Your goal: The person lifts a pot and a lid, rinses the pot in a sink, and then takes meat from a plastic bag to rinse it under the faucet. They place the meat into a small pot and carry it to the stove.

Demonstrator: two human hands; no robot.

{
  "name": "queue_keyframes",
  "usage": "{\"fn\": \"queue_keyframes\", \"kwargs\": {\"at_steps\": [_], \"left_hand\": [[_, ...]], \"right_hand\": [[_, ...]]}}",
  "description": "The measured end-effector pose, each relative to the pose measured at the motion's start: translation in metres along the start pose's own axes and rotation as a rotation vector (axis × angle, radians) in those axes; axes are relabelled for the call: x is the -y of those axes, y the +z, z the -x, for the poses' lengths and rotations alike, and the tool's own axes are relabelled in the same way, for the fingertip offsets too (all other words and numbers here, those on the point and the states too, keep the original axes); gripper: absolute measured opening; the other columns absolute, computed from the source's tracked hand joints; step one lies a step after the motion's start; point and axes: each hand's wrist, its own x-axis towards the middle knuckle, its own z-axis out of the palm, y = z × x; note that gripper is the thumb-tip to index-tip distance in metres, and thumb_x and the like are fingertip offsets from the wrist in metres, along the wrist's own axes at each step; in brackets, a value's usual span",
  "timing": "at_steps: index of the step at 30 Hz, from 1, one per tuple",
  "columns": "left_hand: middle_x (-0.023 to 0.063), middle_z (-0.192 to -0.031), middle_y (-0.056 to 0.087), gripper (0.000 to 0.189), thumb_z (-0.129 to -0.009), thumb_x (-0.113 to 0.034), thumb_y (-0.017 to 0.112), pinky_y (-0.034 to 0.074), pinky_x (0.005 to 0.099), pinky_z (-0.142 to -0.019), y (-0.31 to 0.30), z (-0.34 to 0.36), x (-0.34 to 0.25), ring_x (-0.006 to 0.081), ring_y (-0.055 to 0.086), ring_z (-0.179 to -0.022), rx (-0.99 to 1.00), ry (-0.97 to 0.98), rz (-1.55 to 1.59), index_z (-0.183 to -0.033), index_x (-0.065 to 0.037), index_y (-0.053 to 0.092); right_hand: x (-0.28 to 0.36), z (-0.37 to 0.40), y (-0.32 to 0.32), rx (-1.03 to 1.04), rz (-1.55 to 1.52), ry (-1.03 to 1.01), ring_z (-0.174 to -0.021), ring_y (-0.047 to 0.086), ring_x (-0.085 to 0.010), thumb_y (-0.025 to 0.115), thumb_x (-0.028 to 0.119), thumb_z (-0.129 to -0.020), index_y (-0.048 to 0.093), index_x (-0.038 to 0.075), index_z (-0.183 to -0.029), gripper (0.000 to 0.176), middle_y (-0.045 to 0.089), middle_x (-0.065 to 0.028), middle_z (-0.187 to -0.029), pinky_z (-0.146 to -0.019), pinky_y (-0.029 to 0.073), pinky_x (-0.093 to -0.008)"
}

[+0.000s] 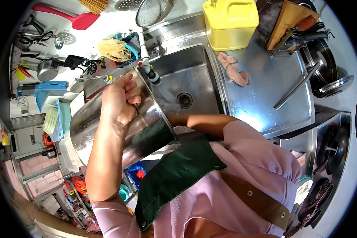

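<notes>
Left hand [125,94], fingers curled closed, grips 1 metal handle [136,111] of a large silver cylindrical pot [148,121], tilted at the left side of the rectangular steel sink [190,75]; the right hand is hidden, its state unclear. Right of the sink: 1 crumpled pink cloth [235,71], 1 yellow plastic jug [232,29].

Brightly lit, mostly steel & white

Smooth white wall [107,29], upr L of frame; flat stainless-steel counter [271,85], upr R, w/ white glare [248,119] nr its bottom edge. Metal-framed pinkish panel [39,164] & crowded open shelving [76,204], lwr L.
</notes>
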Motion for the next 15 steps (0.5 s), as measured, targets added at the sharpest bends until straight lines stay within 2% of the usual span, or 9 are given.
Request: {"fn": "queue_keyframes", "kwargs": {"at_steps": [10,15], "left_hand": [[-0.0014,-0.06,0.032,0.011,-0.086,-0.011,0.037,0.02,0.0186,-0.039,-0.018,0.022,-0.001,0.0059,0.025,-0.046,0.045,0.068,0.076,-0.078,-0.005,0.039],[-0.0013,-0.06,0.032,0.016,-0.089,-0.016,0.034,0.022,0.0183,-0.039,-0.038,0.054,-0.009,0.0061,0.026,-0.047,0.11,0.107,0.171,-0.079,-0.004,0.038]], "right_hand": [[0.021,0.015,0.009,0.037,-0.216,0.074,-0.067,0.059,-0.0185,0.057,0.018,-0.072,0.059,0.0,-0.093,0.027,0.06,-0.0127,-0.078,-0.056,0.047,-0.0287],[0.029,0.031,0.015,0.012,-0.285,0.083,-0.067,0.059,-0.018,0.057,0.017,-0.072,0.06,0.0,-0.092,0.027,0.06,-0.0124,-0.077,-0.057,0.047,-0.0283]]}}
